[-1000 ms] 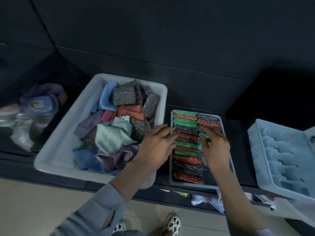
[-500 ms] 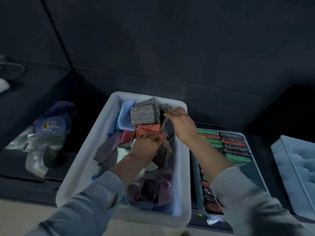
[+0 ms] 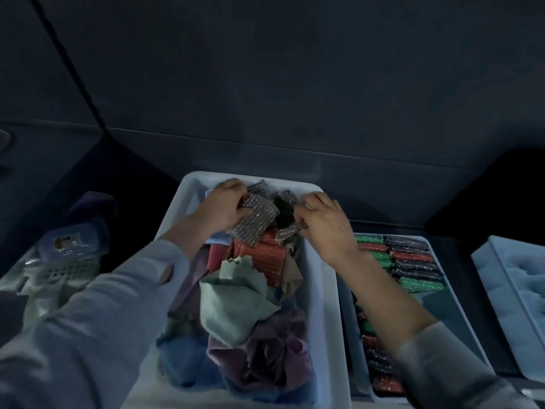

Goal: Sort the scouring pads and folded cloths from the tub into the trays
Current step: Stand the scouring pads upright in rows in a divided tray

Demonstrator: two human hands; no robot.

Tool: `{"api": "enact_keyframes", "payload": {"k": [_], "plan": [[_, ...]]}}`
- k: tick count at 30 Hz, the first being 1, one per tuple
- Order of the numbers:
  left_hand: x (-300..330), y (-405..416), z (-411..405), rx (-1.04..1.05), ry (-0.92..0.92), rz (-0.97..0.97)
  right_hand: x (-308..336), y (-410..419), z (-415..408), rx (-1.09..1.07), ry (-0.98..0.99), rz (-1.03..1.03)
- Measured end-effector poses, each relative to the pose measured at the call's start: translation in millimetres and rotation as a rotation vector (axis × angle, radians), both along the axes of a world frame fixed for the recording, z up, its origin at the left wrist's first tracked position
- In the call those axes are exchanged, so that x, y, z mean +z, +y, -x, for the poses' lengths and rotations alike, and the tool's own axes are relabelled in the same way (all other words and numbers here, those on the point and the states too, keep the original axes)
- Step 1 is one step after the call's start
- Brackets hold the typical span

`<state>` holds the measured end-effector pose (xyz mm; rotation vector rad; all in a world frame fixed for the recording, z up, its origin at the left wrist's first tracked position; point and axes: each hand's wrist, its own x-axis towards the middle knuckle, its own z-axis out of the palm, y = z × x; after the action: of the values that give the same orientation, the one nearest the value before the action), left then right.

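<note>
At far left a pale basket (image 3: 63, 270) sits on the dark counter (image 3: 460, 246), holding a wrapped blue packet (image 3: 69, 242) whose label is too blurred to read. Just right of it stands the white tub (image 3: 320, 290), heaped with goods. At its near end lie crumpled cloths: a blue one (image 3: 182, 361) in the corner, a purple one (image 3: 274, 349) beside it, and a pale green cloth (image 3: 233, 302) draped on top in the middle. Behind the green cloth lies a red pad (image 3: 268, 261).

The left hand (image 3: 224, 206) reaches into the tub's far end, fingers curled round a silver pad (image 3: 253, 221) that tilts up over the red one. A dark pad (image 3: 283, 209) stands between the two hands. The right hand (image 3: 324, 222) is also at the far end, near the tub's right wall, fingertips pinching a smaller silver pad (image 3: 290, 230).

Right of the tub, touching or nearly so, a grey tray (image 3: 451, 308) holds rows of green, red and dark pads (image 3: 413, 261); the right forearm crosses over it. At far right a light blue moulded tray (image 3: 519, 293) lies apart.
</note>
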<state>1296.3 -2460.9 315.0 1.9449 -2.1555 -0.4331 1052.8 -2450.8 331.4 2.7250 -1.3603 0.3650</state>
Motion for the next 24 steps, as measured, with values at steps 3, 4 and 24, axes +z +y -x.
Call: {"api": "enact_keyframes", "payload": {"k": [3,4,24], "plan": [[-5,-7,4,0.040,0.068,-0.110,12,18,5,-0.062,-0.094,-0.101],[-6,-6,4,0.065,0.097,-0.124,14,23,6,-0.079,-0.136,-0.148],[11,84,-13,0.508,0.795,0.325,25,54,-7,-0.280,-0.371,-0.664]]}}
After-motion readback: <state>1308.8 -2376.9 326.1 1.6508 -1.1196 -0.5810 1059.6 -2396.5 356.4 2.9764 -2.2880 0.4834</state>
